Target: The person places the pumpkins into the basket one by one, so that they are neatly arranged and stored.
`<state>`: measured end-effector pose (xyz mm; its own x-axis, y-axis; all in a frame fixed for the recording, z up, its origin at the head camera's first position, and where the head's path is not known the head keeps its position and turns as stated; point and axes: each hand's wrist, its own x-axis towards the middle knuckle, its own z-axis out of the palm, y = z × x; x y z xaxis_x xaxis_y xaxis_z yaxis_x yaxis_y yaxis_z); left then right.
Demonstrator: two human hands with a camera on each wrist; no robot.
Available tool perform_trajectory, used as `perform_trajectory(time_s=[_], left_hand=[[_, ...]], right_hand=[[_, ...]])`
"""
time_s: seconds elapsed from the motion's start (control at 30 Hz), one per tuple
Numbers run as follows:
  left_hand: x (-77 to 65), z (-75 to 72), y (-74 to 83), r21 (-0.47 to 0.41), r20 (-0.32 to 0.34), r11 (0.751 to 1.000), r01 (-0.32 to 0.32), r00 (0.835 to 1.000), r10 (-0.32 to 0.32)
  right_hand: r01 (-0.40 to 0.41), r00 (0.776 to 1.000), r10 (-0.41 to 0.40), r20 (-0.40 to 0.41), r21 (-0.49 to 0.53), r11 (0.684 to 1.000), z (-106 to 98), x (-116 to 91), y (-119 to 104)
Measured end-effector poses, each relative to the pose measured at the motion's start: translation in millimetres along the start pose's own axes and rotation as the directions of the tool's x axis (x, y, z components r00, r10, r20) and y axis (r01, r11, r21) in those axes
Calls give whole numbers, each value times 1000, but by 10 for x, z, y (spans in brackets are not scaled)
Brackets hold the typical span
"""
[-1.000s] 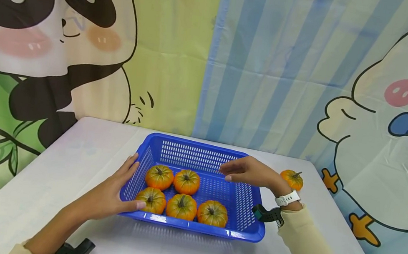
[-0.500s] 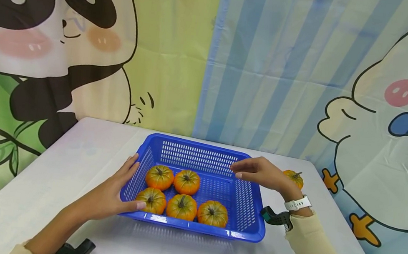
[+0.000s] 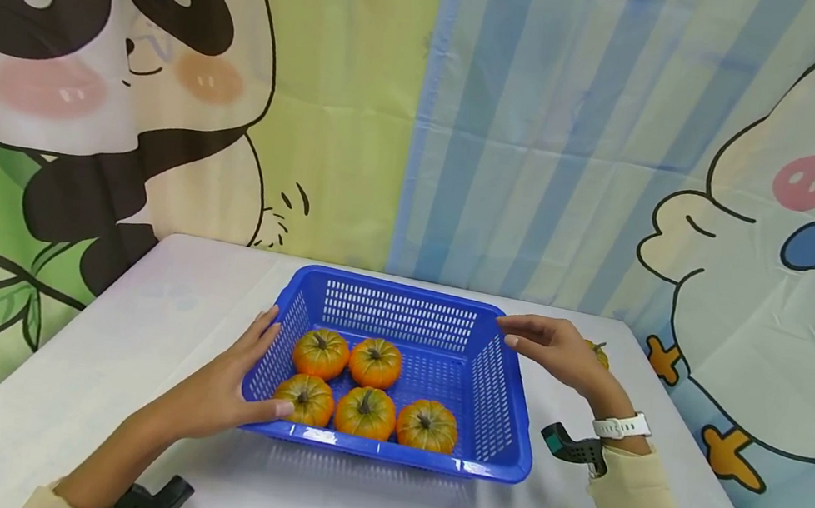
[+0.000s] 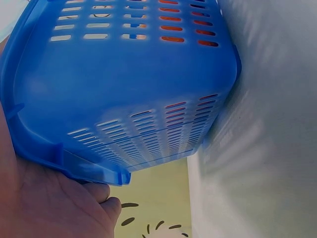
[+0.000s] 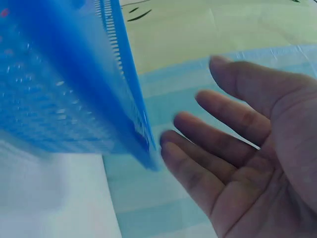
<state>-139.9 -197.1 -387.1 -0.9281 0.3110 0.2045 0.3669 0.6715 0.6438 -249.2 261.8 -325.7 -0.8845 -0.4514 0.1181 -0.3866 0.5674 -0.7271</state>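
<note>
A blue plastic basket (image 3: 396, 452) stands on the white table with several small orange pumpkins (image 3: 427, 426) inside, two in the back row and the others along the front. My left hand (image 3: 213, 395) rests against the basket's left rim, fingers stretched along it and thumb over the front left corner. In the left wrist view the palm (image 4: 54, 206) lies against the rim. Over the basket's back right corner hovers my right hand (image 3: 564, 354), holding nothing. Its fingers (image 5: 218, 124) are loosely extended beside the rim in the right wrist view. Behind that hand, another pumpkin (image 3: 601, 356) is mostly hidden.
A white-covered table (image 3: 102, 353) carries everything. At its back hangs a curtain (image 3: 350, 97) printed with a panda and a white bird. Each wrist wears a dark camera mount (image 3: 574, 449), and a white watch (image 3: 622, 426) sits on the right one.
My right hand has moved right, from above the basket's inside to its right edge, covering more of the pumpkin outside. The left hand and basket stay put.
</note>
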Motion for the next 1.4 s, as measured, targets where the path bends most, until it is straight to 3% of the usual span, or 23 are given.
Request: perform_trajectory(time_s=[0.13, 0.3, 0.73, 0.87, 1.03, 1.2, 1.27, 1.4], left_hand=[[4, 0, -1, -2, 1, 1000, -2, 1000, 2], [4, -2, 1, -2, 4, 1000, -3, 1000, 3], [16, -9, -2, 0, 5, 1000, -13, 1000, 13], [13, -14, -6, 1, 7, 1000, -8, 1000, 8], [10, -22, -16, -2, -1, 1000, -3, 1000, 3], [8, -5, -16, -11, 11, 1000, -2, 1000, 3], [9, 2, -14, -9, 16, 1000, -3, 1000, 3], [14, 3, -8, 1, 10, 1000, -5, 1000, 5]], right_hand=[[-43, 992, 39, -121, -33, 999, -40, -45, 76], [-105, 966, 91, -241, -45, 993, -110, -108, 177], [-176, 901, 170, -399, 20, 984, -168, -230, 443], [-212, 845, 203, -495, 39, 977, -221, -193, 545], [-218, 738, 190, -648, 37, 975, -323, -145, 690], [-224, 644, 161, -748, 17, 975, -365, -227, 893], [-234, 627, 183, -758, 40, 971, -372, -274, 985], [-288, 620, 303, -724, 149, 946, -393, -329, 1179]])
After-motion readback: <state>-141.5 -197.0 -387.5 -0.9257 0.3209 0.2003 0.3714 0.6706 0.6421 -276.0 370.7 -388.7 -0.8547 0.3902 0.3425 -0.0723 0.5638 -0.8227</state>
